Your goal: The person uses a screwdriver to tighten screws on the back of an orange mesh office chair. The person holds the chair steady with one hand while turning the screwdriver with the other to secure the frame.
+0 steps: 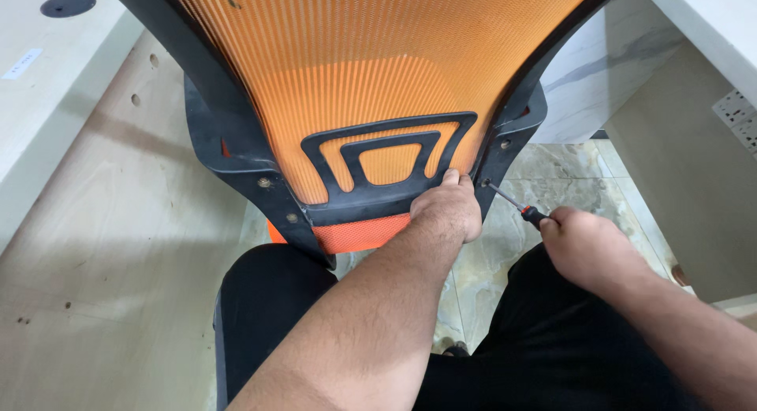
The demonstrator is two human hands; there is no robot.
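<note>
Now the left hand (448,204) grips the chair back's (378,64) black frame (371,202); beside it, the right hand (587,245) is clamped on a screwdriver (516,203).

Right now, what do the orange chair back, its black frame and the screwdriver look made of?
Chair back: orange woven mesh, seemingly synthetic fabric; fine ribbed weave, light shows through.
Black frame: moulded plastic by its matte, scuffed surface.
Screwdriver: thin shaft with a metallic glint; the handle, mostly hidden in the right hand, looks like red-and-black plastic.
</note>
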